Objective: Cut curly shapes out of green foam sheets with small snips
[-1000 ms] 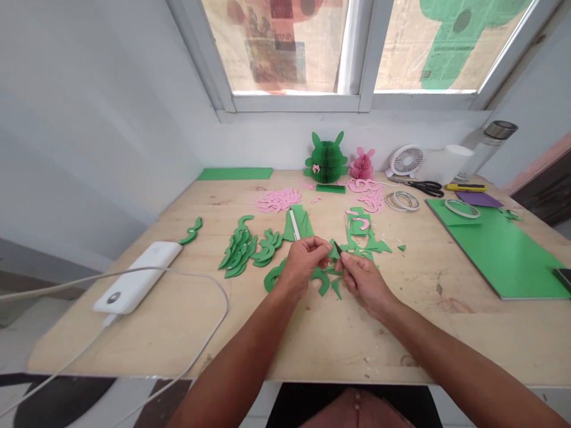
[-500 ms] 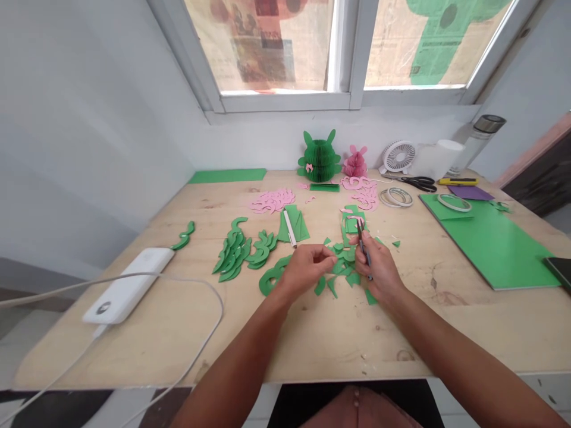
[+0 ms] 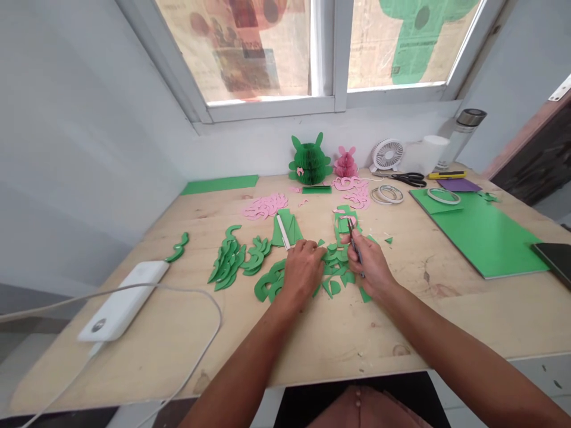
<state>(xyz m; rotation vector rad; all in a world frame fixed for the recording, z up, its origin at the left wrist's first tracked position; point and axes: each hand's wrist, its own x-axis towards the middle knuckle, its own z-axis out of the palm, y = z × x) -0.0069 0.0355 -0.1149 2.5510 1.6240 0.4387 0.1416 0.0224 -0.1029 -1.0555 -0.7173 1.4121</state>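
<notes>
My left hand (image 3: pixel 306 267) rests palm down with its fingers bent, between green ring-like cutouts (image 3: pixel 266 285) and a heap of green paper scraps (image 3: pixel 336 258). Its fingertips are hidden, so I cannot make out what they hold. Closed around a slim dark pointed tool (image 3: pixel 355 244), my right hand (image 3: pixel 371 264) sits at the right side of the scraps. The tool's tip is over a green paper piece (image 3: pixel 342 226) with a pink strip on it. A white pen (image 3: pixel 282 230) lies on green paper (image 3: pixel 292 229) just beyond my left hand.
Curved green cutouts (image 3: pixel 227 261) are piled left of my hands, near a white power bank (image 3: pixel 125 300) with a cable. Pink cutouts (image 3: pixel 266 205), a green honeycomb paper figure (image 3: pixel 311 163), black-handled scissors (image 3: pixel 410 178) and tape rolls (image 3: pixel 387 194) stand farther back. Green sheets (image 3: pixel 484 238) lie right.
My left hand has turned palm down and lowered onto the table beside the scraps. A rounded green piece now shows near its fingers. My right hand keeps the tool; the view has shifted slightly.
</notes>
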